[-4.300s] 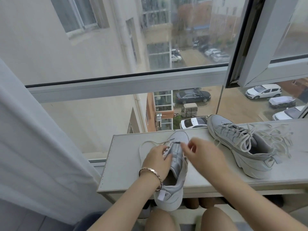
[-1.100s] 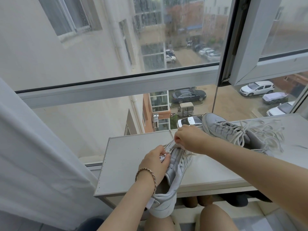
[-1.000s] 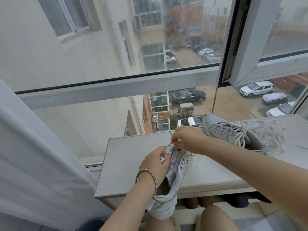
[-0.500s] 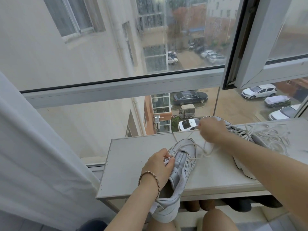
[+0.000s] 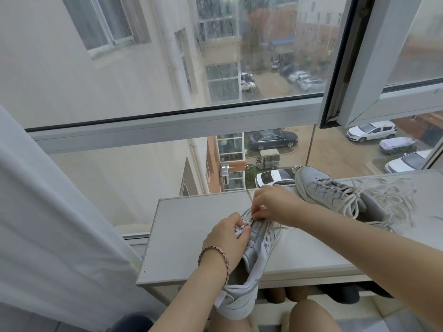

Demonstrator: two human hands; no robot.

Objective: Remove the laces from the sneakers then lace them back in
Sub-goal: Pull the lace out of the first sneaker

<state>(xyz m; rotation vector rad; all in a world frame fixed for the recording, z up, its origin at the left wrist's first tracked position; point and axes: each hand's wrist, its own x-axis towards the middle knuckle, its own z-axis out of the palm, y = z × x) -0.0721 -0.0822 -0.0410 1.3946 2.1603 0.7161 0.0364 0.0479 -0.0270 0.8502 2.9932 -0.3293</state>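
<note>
Desk: Sneaker [image 5: 257,250] position, please. Where is it lying?

Operator: I see it toe-first on the white shelf [image 5: 189,238], pointing at the window. Its heel hangs off the front edge, above the person's knees.

Desk: And the left hand [image 5: 225,238]?

Operator: From here its fingers are curled round the upper near the tongue. A white lace tip pokes out between them, so I read it as holding both shoe and lace end. A braided bracelet [image 5: 214,256] sits on that wrist.

Desk: Right hand [image 5: 275,203]?

Operator: It sits over the toe end, thumb and fingertips pinched tight at the front eyelets. I take that as a narrow pinch on the lace [image 5: 281,227], though the exact strand is hidden under the fingers. A loose strand trails onto the shelf just right of the shoe.

Desk: The other shoe?

Operator: The second sneaker [image 5: 333,194] lies further right on the same shelf, laced, with its loose laces spread towards the window. The right forearm crosses in front of its heel. A pale curtain [image 5: 48,236] hangs at my left.
</note>
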